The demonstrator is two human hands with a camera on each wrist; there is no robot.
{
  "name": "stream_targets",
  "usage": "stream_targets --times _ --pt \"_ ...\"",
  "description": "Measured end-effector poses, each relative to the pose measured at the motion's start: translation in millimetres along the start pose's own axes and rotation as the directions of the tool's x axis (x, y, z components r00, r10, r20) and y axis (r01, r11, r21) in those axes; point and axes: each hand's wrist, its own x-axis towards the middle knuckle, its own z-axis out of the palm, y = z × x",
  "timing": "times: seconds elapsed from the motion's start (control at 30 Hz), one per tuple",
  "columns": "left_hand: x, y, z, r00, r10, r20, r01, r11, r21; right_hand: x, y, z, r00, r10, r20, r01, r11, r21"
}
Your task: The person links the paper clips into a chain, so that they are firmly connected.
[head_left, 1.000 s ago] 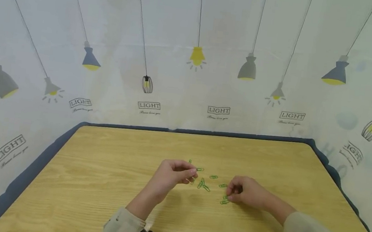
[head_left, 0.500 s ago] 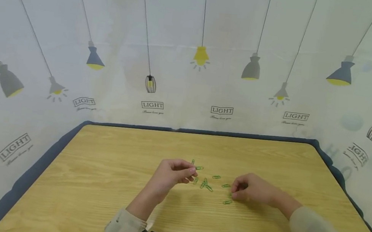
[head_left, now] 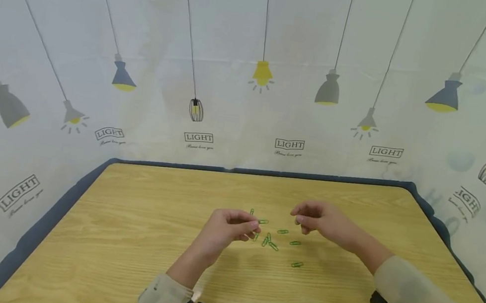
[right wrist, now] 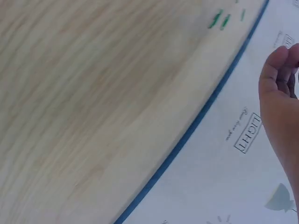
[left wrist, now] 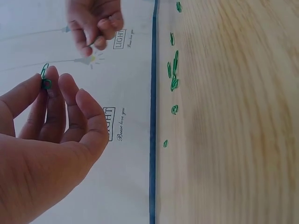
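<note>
My left hand [head_left: 227,232] pinches green paper clips [left wrist: 46,83] between thumb and index finger; in the left wrist view one loop stands up from the fingertips. My right hand [head_left: 329,224] is raised over the table to the right, its thumb and finger pinched on a paper clip that is almost wholly hidden. Between and below the hands, several loose green paper clips lie on the wood, among them a small cluster [head_left: 273,246], one clip [head_left: 282,231] behind it and another [head_left: 297,264] nearer the front. The two hands are apart.
The wooden table [head_left: 136,219] has a dark blue edging [head_left: 285,175] along its back. Behind and beside it hangs a pale sheet [head_left: 156,86] printed with lamps. Dark wrist devices sit at both sleeves.
My right hand has lifted off the table and moved up and slightly left; a clip that lay under its fingertips is gone from the table. My left hand has barely moved.
</note>
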Motion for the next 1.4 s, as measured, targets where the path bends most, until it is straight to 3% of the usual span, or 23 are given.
stream_targets --times 0.23,0.53,0.87,1.17,1.4 --pt "2.2 2.5 4.9 1.0 -0.011 0.008 0.011 1.0 0.02 5.1 -18.8 6.1 0.995 0.011 -0.102 0.011 0.978 0.209" --pt "3.8 4.7 8.5 1.0 -0.008 0.015 0.008 1.0 0.028 3.7 -35.5 21.2 0.984 -0.036 -0.173 0.077 0.968 0.238" --pt "4.5 7.6 10.1 1.0 -0.003 -0.008 0.003 1.0 0.025 -5.6 -56.8 40.2 0.981 0.006 -0.192 0.055 0.948 0.314" --pt "2.8 6.7 11.3 0.997 0.031 -0.068 -0.031 1.0 -0.004 -12.2 -60.5 55.4 0.977 0.059 -0.205 0.013 0.943 0.333" --pt "2.4 7.5 12.3 0.996 0.019 -0.082 -0.02 1.0 -0.016 -12.1 -59.2 58.8 0.974 0.061 -0.218 0.014 0.945 0.326"
